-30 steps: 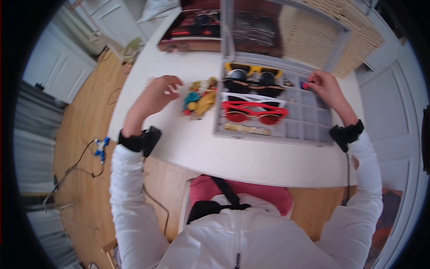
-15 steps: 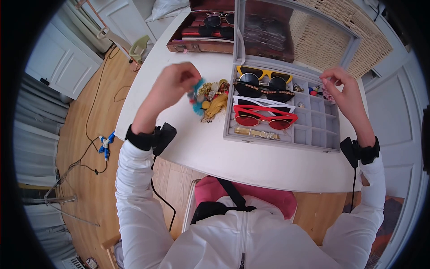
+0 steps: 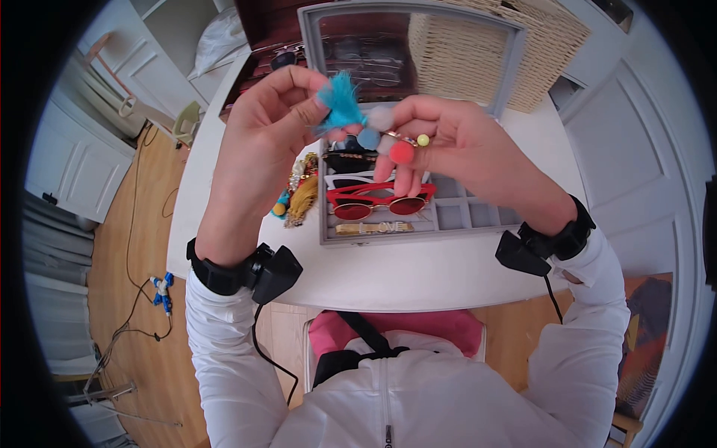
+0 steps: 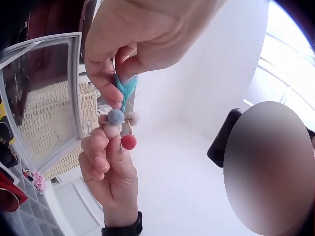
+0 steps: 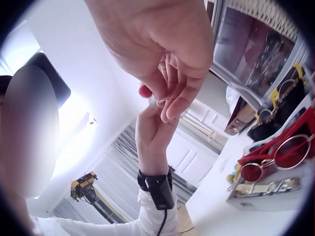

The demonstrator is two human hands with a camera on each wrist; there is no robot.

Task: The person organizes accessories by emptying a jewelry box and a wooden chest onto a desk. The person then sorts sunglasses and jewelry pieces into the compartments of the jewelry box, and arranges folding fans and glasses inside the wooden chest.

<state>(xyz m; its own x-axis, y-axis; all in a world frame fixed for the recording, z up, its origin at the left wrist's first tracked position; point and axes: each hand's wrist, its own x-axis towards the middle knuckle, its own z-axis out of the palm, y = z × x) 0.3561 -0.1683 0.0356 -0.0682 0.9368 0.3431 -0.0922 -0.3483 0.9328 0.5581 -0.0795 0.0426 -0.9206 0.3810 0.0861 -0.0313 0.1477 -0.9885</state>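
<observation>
Both hands hold one string of pom-poms with a turquoise tassel [image 3: 343,104] up in front of the chest. At the tassel end my left hand [image 3: 261,134] pinches it between thumb and fingers. My right hand [image 3: 478,145] grips the beaded end, beside a coral-red pom-pom [image 3: 402,153]; blue-grey and pale pom-poms hang between the hands. Below is a grey compartment case [image 3: 358,239] with its clear lid raised. In it lie red sunglasses [image 3: 381,201], white ones, dark ones, and a gold "LOVE" piece [image 3: 373,228]. The right hand hides part of the case.
A heap of jewellery with a mustard tassel [image 3: 302,198] lies on the white table [image 3: 358,284], left of the case. Behind stand a brown box [image 3: 254,67] of glasses and a woven basket [image 3: 448,67]. A pink flower ornament [image 4: 38,181] sits in a compartment.
The left hand has lifted the turquoise tassel piece from beside the heap. My right hand has left the case's right compartments and come inward to grip the piece's other end.
</observation>
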